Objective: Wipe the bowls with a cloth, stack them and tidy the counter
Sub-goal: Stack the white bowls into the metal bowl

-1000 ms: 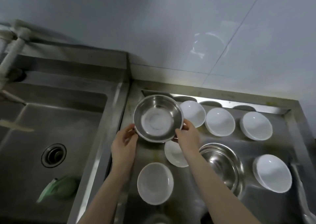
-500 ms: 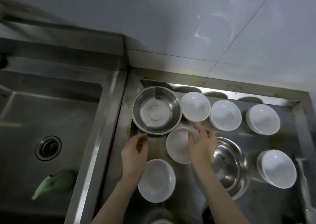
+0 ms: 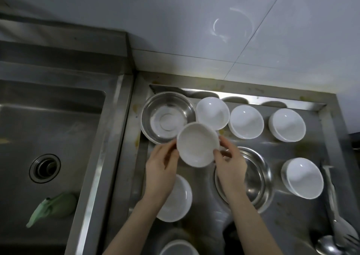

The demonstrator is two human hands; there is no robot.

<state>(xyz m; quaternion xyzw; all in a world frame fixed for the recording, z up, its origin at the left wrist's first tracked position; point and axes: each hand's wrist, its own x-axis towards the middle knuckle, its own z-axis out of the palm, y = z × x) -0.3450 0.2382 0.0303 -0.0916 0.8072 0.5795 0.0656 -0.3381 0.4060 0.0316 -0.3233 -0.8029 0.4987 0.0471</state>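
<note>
A small white bowl (image 3: 197, 144) is lifted above the steel counter (image 3: 303, 225), held between both hands. My left hand (image 3: 160, 170) grips its left rim and my right hand (image 3: 228, 164) grips its right rim. Behind it a steel bowl (image 3: 165, 116) stands at the counter's back left corner. Three white bowls (image 3: 212, 112) (image 3: 246, 121) (image 3: 287, 124) line the back edge. Another white bowl (image 3: 303, 177) sits at the right, and one (image 3: 178, 200) lies partly under my left forearm. A second steel bowl (image 3: 255, 178) is partly hidden by my right wrist. A green cloth (image 3: 52, 208) lies in the sink (image 3: 48, 122).
A steel ladle and a slotted turner (image 3: 339, 229) lie along the counter's right edge. One more bowl rim (image 3: 178, 248) shows at the bottom edge. The sink drain (image 3: 44, 168) is to the left. A tiled wall (image 3: 194, 21) rises behind the counter.
Both hands set the steel bowl down in the back left corner, drew back, then took the small white bowl from the counter's middle and lifted it.
</note>
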